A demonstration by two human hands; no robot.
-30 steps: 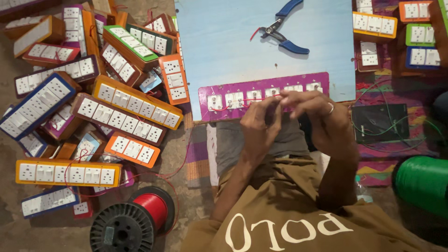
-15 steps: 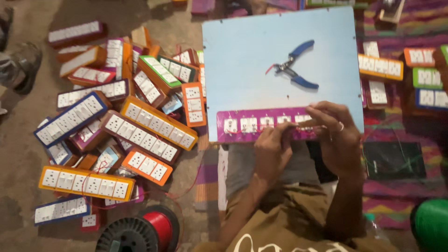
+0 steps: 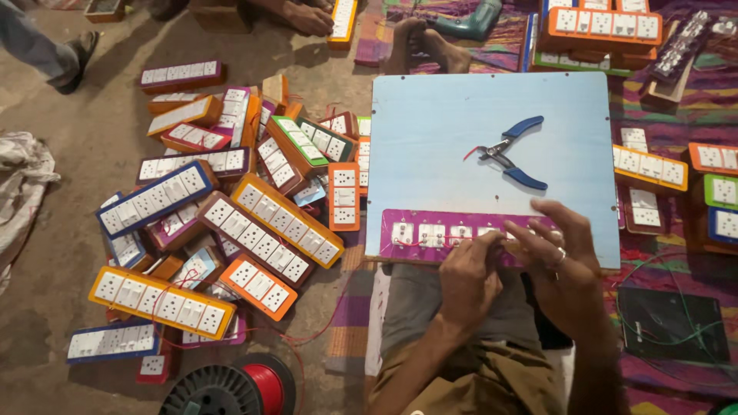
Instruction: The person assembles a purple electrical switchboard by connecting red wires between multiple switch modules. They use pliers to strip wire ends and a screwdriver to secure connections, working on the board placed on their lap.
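Both hands, left hand (image 3: pixel 470 278) and right hand (image 3: pixel 565 265), work a purple panel (image 3: pixel 430 234) (on a blue board (image 3: pixel 461 131)).

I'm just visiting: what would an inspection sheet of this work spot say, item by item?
Surface: light blue board resting over the person's lap.
Job's things: purple switch panel lying along the board's near edge, red wire running across it.
Clutter: blue-handled pliers on the board; heap of switch boards on the floor to the left.
Grippers: left hand and right hand both pinch at the panel's right part; ring on the right hand.
Cables: spool of red wire at the bottom; loose green wire at right.
Surroundings: bare feet of another person beyond the board; a drill nearby.
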